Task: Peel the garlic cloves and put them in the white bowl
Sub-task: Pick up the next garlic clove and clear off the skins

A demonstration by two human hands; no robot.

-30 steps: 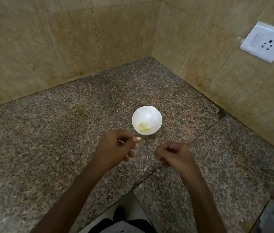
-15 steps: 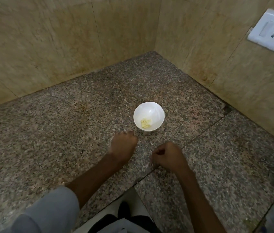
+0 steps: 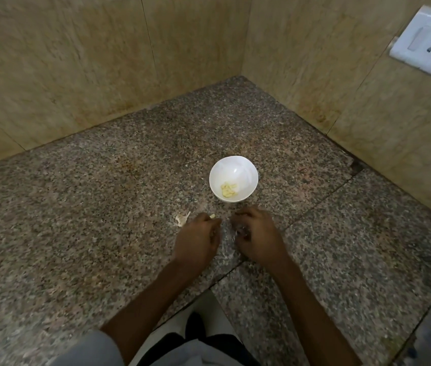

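Observation:
The white bowl (image 3: 246, 165) stands on the granite counter (image 3: 77, 233) and holds several peeled yellowish garlic cloves (image 3: 228, 190). Just in front of it, my two hands lie close together on the counter. My left hand (image 3: 198, 240) has its fingers curled, and a small pale garlic clove (image 3: 212, 216) shows at its fingertips. A papery bit of garlic with skin (image 3: 182, 219) lies just left of that hand. My right hand (image 3: 258, 235) is curled with its fingertips down on the counter; nothing shows in it. Thin flakes of skin (image 3: 226, 244) lie between the hands.
Beige tiled walls meet in a corner behind the bowl. A white wall socket (image 3: 427, 40) sits at the upper right. A seam in the counter (image 3: 314, 204) runs diagonally to the right of the bowl. The counter's inner edge is at the bottom middle.
My left hand has moved right and nearer, uncovering the garlic bit on the counter. My right hand has shifted left towards it, so the hands are now closer together.

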